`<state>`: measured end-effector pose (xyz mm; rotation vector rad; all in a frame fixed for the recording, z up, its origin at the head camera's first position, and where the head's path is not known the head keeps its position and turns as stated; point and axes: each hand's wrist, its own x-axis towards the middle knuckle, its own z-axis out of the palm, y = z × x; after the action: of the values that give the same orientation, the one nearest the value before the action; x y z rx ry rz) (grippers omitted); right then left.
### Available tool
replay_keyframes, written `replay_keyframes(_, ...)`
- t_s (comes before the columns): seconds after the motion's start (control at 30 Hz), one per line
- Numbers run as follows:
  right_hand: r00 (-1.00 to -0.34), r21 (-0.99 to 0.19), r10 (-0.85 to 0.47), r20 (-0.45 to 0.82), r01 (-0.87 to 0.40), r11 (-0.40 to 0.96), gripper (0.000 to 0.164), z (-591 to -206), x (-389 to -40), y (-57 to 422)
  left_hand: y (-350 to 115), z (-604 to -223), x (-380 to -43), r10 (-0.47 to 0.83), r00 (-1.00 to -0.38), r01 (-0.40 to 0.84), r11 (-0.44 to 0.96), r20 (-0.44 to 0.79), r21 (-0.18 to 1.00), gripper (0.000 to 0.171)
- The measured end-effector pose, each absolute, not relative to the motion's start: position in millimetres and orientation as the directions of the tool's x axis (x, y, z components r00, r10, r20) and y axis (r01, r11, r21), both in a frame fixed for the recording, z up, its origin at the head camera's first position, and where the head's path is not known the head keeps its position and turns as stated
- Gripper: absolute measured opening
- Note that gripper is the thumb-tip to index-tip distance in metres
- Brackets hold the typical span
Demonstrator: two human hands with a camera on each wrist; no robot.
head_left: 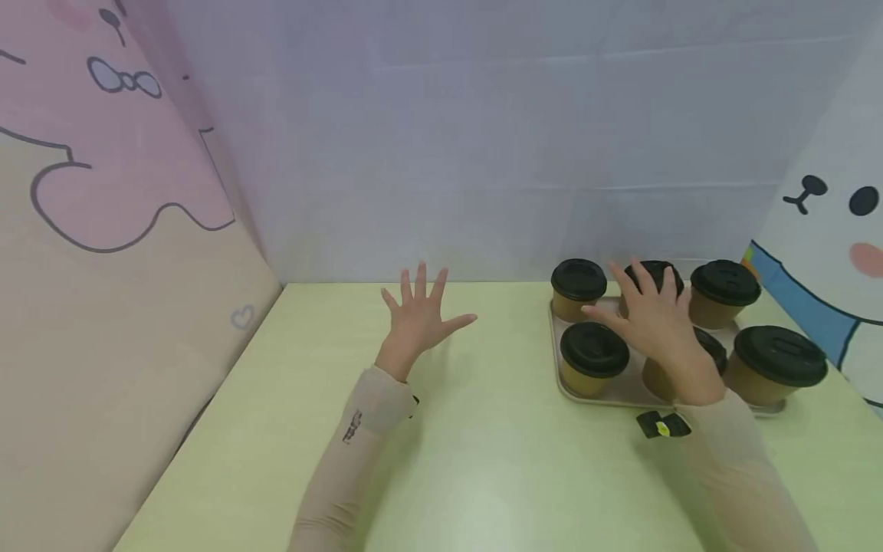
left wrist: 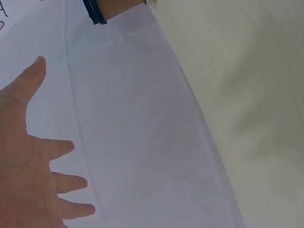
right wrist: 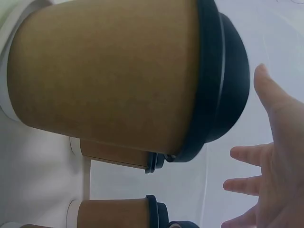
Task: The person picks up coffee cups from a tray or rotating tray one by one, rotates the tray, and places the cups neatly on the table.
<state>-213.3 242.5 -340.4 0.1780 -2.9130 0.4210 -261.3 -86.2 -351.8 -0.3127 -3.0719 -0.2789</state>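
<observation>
My left hand (head_left: pixel 416 326) is held above the table with its fingers spread and nothing in it; in the left wrist view the same hand (left wrist: pixel 28 161) shows an empty palm. My right hand (head_left: pixel 655 322), fingers also spread, hovers over the tray (head_left: pixel 624 389) and partly covers the middle cups. On that tray stand several brown paper coffee cups with black lids, in two rows. The front left cup (head_left: pixel 595 360) and back left cup (head_left: pixel 578 290) lie left of the hand. The right wrist view shows one cup (right wrist: pixel 104 76) close by, its lid beside the thumb, apart from the fingers.
The tray sits at the right side of the pale yellow table (head_left: pixel 483 460). A plain pale backdrop (head_left: pixel 441 153) rises along the table's far edge. Printed cartoon panels stand at the left (head_left: pixel 124 176) and right. A cup's lid (left wrist: pixel 95 12) shows at the top of the left wrist view.
</observation>
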Motion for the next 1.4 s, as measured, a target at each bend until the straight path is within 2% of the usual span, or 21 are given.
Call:
replay_keyframes(0.13, -0.971, -0.278, -0.084, 0.225, -0.147, 0.949, 0.085, -342.7, -208.5, 244.8, -82.4, -355.2, -258.4, 0.209, -0.976, 0.217, 0.951, 0.06, 0.221, 0.092)
replay_keyframes(0.27, -0.958, -0.319, -0.074, 0.276, -0.163, 0.934, 0.08, -344.7, -204.3, 248.1, -79.7, -359.0, -255.1, 0.252, -0.964, 0.266, 0.902, 0.087, 0.339, 0.093)
replay_keyframes(0.53, -0.907, -0.451, -0.01, 0.42, -0.218, 0.866, 0.067, -341.3, -192.6, 258.2, -62.1, -369.9, -247.4, 0.456, -0.885, 0.404, 0.653, 0.093, 0.64, 0.093)
replay_keyframes(0.63, -0.878, -0.503, 0.049, 0.475, -0.226, 0.835, 0.058, -338.7, -186.8, 262.4, -49.0, -373.8, -243.4, 0.486, -0.867, 0.386, 0.524, 0.106, 0.759, 0.086)
replay_keyframes(0.83, -0.81, -0.563, 0.173, 0.561, -0.22, 0.797, 0.047, -339.1, -180.7, 265.9, -20.4, -382.2, -234.6, 0.438, -0.893, 0.248, 0.28, 0.107, 0.927, 0.067)
replay_keyframes(0.9, -0.783, -0.576, 0.211, 0.585, -0.218, 0.788, 0.045, -339.7, -180.4, 266.5, -11.0, -383.8, -231.5, 0.434, -0.897, 0.207, 0.248, 0.083, 0.947, 0.067)
replay_keyframes(1.0, -0.746, -0.604, 0.274, 0.607, -0.209, 0.769, 0.043, -340.1, -182.6, 265.9, 1.2, -384.7, -225.3, 0.459, -0.888, 0.186, 0.276, 0.041, 0.943, 0.077)
replay_keyframes(1.2, -0.696, -0.653, 0.352, 0.626, -0.221, 0.724, 0.041, -337.5, -187.1, 263.7, 26.7, -389.0, -215.0, 0.531, -0.846, 0.296, 0.407, 0.039, 0.864, 0.104)
replay_keyframes(1.4, -0.651, -0.688, 0.403, 0.643, -0.26, 0.677, 0.04, -337.5, -197.2, 259.5, 49.4, -402.3, -209.6, 0.435, -0.892, 0.319, 0.418, 0.121, 0.85, 0.11)
